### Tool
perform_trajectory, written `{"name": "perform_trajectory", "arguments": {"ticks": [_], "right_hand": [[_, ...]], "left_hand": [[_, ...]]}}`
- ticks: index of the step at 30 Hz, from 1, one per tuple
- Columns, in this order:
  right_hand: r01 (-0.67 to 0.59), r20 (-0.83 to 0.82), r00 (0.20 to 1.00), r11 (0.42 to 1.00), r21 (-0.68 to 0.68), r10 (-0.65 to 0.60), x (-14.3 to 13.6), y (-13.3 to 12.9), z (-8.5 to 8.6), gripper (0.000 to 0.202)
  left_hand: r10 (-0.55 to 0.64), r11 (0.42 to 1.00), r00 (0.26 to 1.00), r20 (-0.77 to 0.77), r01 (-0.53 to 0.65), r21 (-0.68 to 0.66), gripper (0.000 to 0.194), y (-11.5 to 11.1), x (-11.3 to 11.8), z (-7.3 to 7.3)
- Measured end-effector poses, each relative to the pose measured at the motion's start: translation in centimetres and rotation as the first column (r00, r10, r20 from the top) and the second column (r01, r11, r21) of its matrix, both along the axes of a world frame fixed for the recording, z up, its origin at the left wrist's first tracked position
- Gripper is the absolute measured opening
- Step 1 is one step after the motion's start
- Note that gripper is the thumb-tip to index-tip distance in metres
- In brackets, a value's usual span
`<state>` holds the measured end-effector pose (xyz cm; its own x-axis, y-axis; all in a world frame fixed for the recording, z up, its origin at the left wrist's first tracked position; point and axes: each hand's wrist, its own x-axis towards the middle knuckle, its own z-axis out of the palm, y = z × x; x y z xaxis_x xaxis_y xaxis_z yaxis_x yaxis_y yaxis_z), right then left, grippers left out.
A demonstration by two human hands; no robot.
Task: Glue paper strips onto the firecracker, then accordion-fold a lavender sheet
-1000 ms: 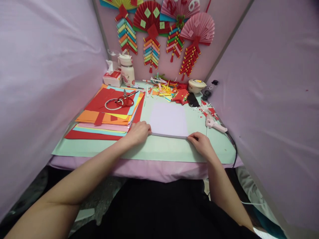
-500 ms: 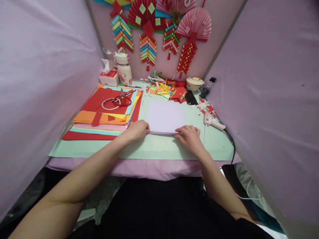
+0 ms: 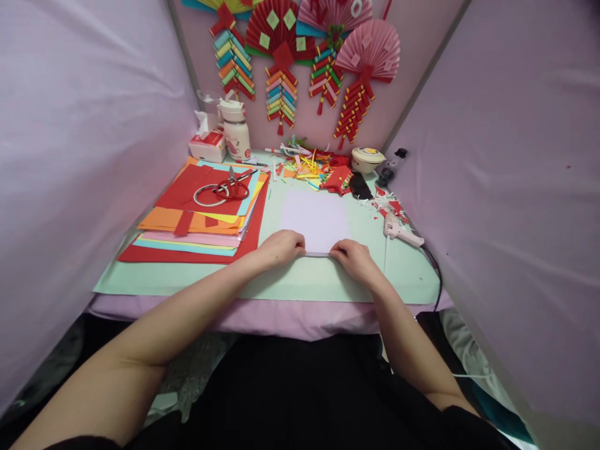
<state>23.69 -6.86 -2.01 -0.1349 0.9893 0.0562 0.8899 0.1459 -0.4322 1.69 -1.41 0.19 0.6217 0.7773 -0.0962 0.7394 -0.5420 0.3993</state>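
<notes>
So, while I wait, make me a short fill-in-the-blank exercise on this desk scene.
1. The left hand and right hand are at the pale paper's ____ (near or far) edge.
2. The red-handled ____ lie on the stacked coloured paper.
3. The glue gun lies to the person's ____ of the pale paper.
4. The white bottle stands ____ of the lidded bowl.

Missing words: near; scissors; right; left.
</notes>
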Motion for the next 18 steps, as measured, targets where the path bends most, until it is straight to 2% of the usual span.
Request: {"name": "perform_trajectory", "arguments": {"ticks": [7, 13, 18], "right_hand": [[0.07, 0.055, 0.997, 0.986, -0.154, -0.063, 0.6, 0.8, 0.8, 0.022], [0.142, 0.113, 0.987, 0.945, -0.296, -0.113, 1.9, 1.4, 1.7, 0.025], [0.133, 0.106, 0.989, 0.941, -0.311, -0.105, 3.2, 1.7, 2.1, 0.026]], "left_hand": [[0.074, 0.997, 0.973, -0.219, -0.076, -0.001, 0.031, 0.7, 0.0, 0.2], [0.073, 0.994, 0.95, -0.304, -0.094, -0.056, 0.036, 1.7, 0.1, 0.3], [0.08, 0.989, 0.937, -0.34, -0.117, -0.091, 0.039, 2.2, 0.1, 0.9]]}}
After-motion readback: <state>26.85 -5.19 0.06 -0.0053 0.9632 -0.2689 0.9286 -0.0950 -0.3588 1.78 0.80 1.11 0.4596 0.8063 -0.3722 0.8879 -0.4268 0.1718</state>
